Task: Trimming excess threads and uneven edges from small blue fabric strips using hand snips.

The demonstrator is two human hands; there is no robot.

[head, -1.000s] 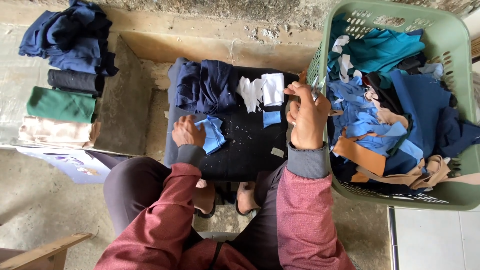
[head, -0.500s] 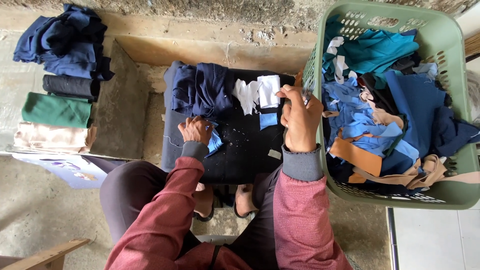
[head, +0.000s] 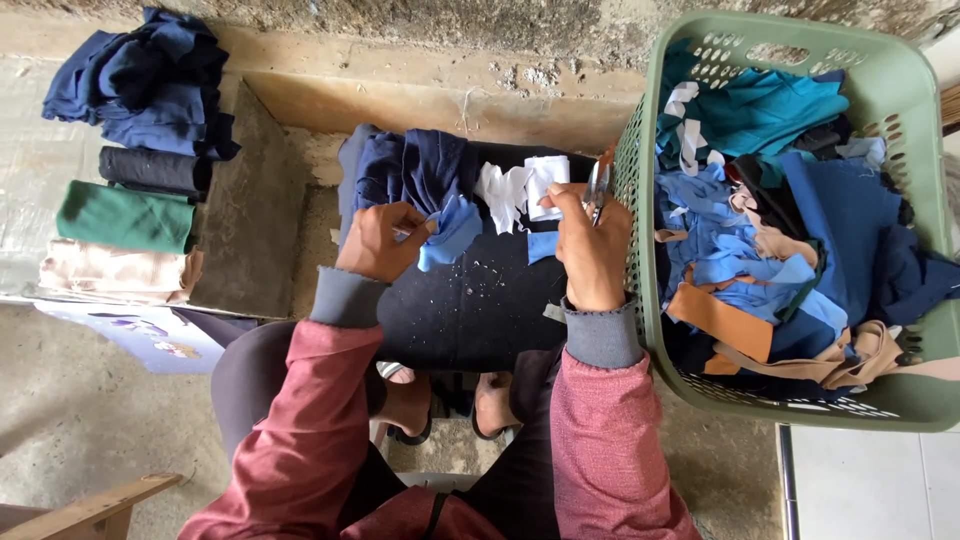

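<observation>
Left hand (head: 378, 243) pinching one light blue fabric scrap (head: 450, 230) in a closed grip over the black cloth (head: 470, 310), right hand (head: 590, 250) closed around one pair of scissors (head: 598, 188) just beside the one green basket (head: 650, 330), two white scraps (head: 520, 188) between them, four folded fabric piles (head: 125, 170) at left.

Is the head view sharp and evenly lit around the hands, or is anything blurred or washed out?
Head view: soft, even daylight, no hard shadows or glare; left hand, light blue scrap and right hand are sharp; the tool the right hand holds is too small to identify; green basket bows slightly from wide-angle distortion.
</observation>
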